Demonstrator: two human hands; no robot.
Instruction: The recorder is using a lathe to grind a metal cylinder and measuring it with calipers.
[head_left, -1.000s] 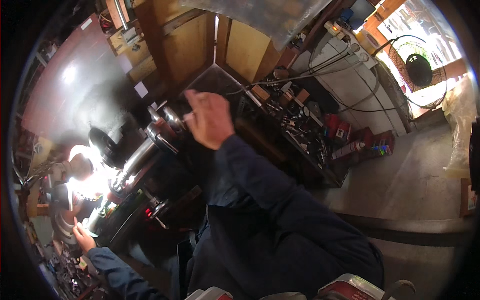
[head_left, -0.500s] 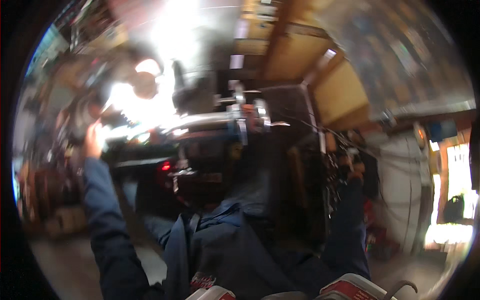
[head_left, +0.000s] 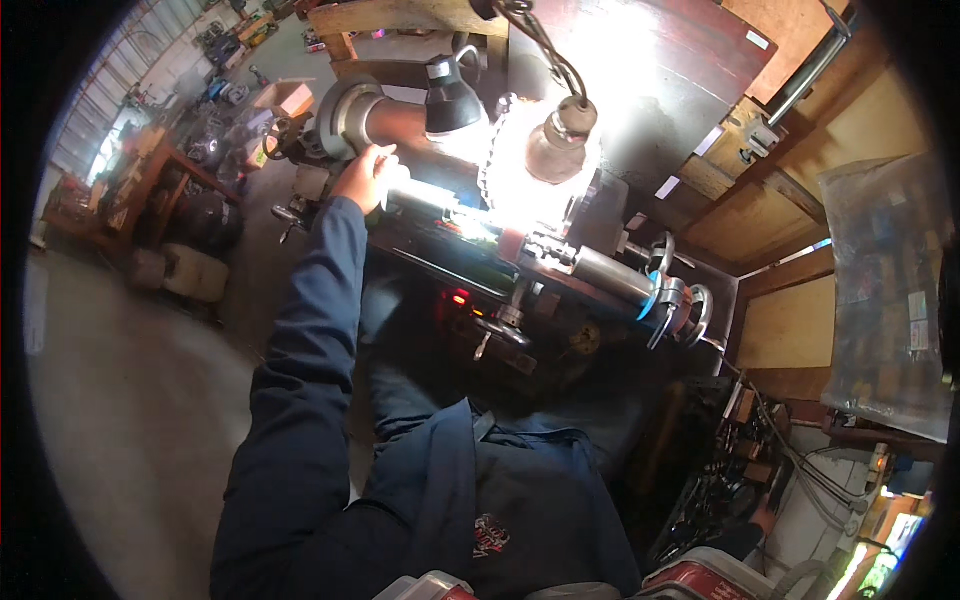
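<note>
A metal lathe (head_left: 600,272) lies in front of me, running from upper left to lower right. At its left part my left hand (head_left: 367,180) is closed beside a bright metal cylinder (head_left: 420,195). The fingers are curled together; what they hold, if anything, is hidden. A hooded work lamp (head_left: 565,140) shines over the middle of the lathe, and glare washes out the parts below it. My right hand (head_left: 765,517) is far down at the right, beside a dark rack of tools (head_left: 715,490). Shadow hides its fingers.
A black lamp hood (head_left: 452,105) stands behind the left hand. Crank handles (head_left: 500,330) stick out at the lathe's front, with a handwheel (head_left: 698,315) at its right end. Cables (head_left: 800,465) hang at the right. A wooden bench (head_left: 180,200) stands at the left.
The view has turned and sharpened, so the lathe now slants down to the right. My left hand remains by the lathe's left part. The right hand appears lower, near the right rim.
</note>
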